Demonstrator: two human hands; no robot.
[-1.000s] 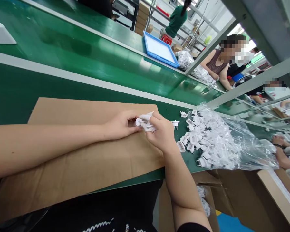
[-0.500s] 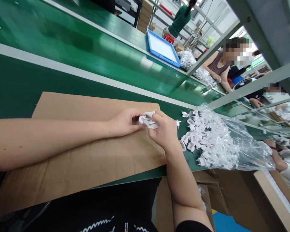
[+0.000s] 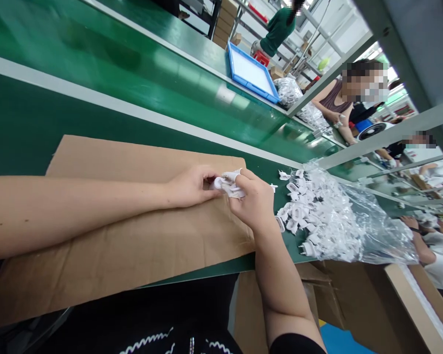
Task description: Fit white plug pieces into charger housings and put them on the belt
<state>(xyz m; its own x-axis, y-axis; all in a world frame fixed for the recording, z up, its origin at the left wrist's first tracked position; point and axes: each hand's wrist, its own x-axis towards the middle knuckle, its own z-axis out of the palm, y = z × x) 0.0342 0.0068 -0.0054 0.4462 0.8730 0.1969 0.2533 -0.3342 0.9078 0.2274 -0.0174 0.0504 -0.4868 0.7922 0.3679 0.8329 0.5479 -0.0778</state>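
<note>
While the left hand [image 3: 186,188] and right hand [image 3: 256,199] clamp fingers on a white plastic piece [image 3: 227,186], step judged: two-handed manipulation; next move needs steady grips.

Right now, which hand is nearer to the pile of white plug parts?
Right. The right hand is just beside the left edge of the pile; the left hand is farther left, over the cardboard.
</note>
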